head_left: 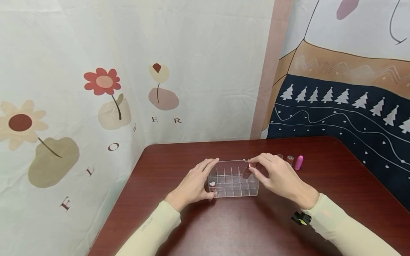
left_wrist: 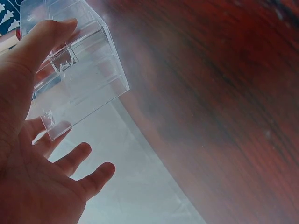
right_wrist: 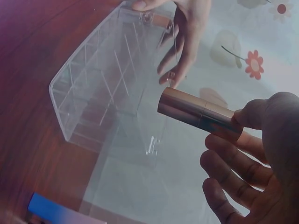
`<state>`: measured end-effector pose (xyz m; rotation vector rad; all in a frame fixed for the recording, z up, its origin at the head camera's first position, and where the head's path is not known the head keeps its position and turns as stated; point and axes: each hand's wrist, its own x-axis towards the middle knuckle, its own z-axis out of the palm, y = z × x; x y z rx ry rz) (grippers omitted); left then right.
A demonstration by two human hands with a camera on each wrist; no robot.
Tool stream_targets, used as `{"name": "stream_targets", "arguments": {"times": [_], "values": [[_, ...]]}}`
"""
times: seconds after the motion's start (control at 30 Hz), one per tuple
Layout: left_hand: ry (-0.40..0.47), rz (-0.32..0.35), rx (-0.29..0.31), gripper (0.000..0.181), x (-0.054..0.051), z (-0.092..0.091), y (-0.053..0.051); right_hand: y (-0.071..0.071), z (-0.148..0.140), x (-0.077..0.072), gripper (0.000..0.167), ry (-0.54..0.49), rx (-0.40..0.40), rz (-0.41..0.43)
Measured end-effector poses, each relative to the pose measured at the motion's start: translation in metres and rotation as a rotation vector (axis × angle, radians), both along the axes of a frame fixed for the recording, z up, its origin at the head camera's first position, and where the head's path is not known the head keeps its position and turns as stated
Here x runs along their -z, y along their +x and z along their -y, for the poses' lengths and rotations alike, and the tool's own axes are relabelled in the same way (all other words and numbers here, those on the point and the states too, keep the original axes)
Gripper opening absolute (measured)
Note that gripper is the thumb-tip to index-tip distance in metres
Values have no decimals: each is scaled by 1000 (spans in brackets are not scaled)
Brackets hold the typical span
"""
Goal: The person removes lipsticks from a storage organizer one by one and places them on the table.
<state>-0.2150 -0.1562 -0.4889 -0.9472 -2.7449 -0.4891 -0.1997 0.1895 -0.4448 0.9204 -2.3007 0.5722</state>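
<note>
A clear plastic divided organizer (head_left: 234, 192) stands on the table. My left hand (head_left: 193, 183) grips its left end, thumb at the front and fingers toward the back corner; in the left wrist view the outer fingers spread free of the box. Between thumb and fingertips, my right hand (head_left: 275, 174) pinches a shiny copper-coloured lipstick tube (right_wrist: 201, 114). The tube is tilted over the back right part of the organizer, apart from the dividers in the right wrist view. A small silver-topped tube (head_left: 213, 184) sits in a left-end compartment, partly hidden by my left hand.
Behind my right hand stand a bright pink tube (head_left: 299, 162) and a brownish tube (head_left: 290, 159); another is partly covered. A blue-to-pink tube (right_wrist: 56, 210) shows low in the right wrist view. Printed cloth (head_left: 205, 71) hangs behind the dark red table (head_left: 173, 160).
</note>
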Motion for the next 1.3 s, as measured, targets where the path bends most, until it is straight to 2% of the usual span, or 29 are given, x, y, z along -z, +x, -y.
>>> {"name": "stream_targets", "arguments": {"times": [0.23, 0.7, 1.3], "values": [[-69, 30, -44, 133, -2, -2, 0, -1, -9, -1, 30, -21, 3, -15], [-64, 42, -36, 131, -4, -2, 0, -4, -32, -7, 30, -43, 53, -31], [-59, 35, -33, 132, -4, -2, 1, -6, -62, -18, 29, -71, 186, 22]]}}
